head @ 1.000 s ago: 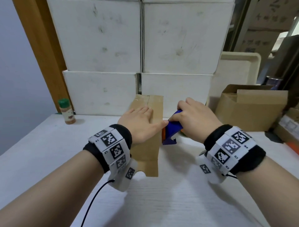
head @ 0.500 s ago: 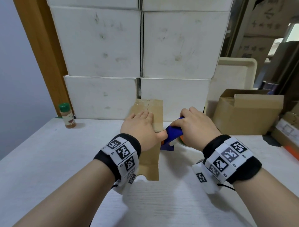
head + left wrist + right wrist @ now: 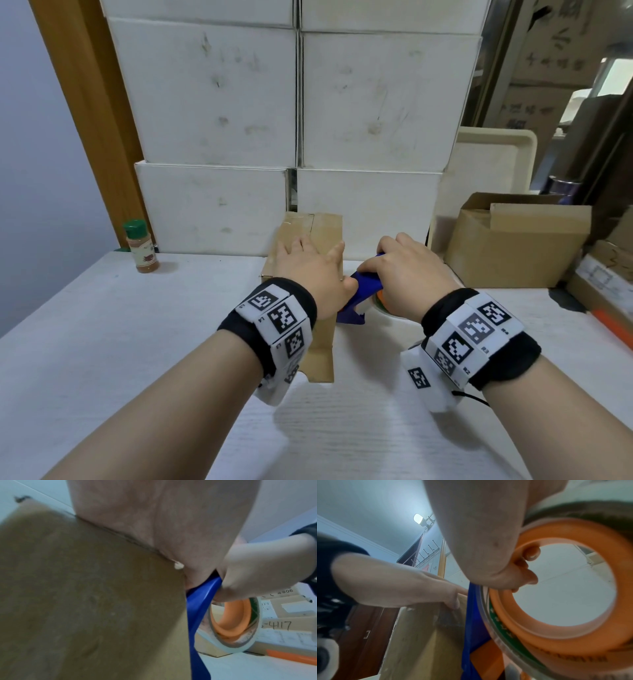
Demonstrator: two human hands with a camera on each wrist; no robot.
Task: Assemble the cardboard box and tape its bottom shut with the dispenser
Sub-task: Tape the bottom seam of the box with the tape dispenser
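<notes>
A brown cardboard box [image 3: 325, 233] stands on the white table [image 3: 102, 342] with its taped flaps facing up. My left hand [image 3: 308, 263] lies flat on top of the box [image 3: 85, 601], fingers straight, thumb at the right edge. Beside the box on the right, my right hand [image 3: 407, 274] grips the blue tape dispenser [image 3: 363, 291]. Its blue frame [image 3: 197, 615] touches the side of the box [image 3: 419, 635]. The orange core and clear tape roll [image 3: 556, 601] fill the right wrist view, with my fingers [image 3: 529, 555] curled through the core.
Stacked white boxes [image 3: 294, 120] form a wall right behind the box. A green-capped spice jar [image 3: 141, 247] stands at the back left. An open brown carton [image 3: 513, 240] and more packages [image 3: 603, 284] crowd the right side. A beige tray [image 3: 493, 157] leans at the back right.
My left hand slid farther forward along the box top. My right hand with the dispenser stayed against the box's right side. The head view tilted slightly.
</notes>
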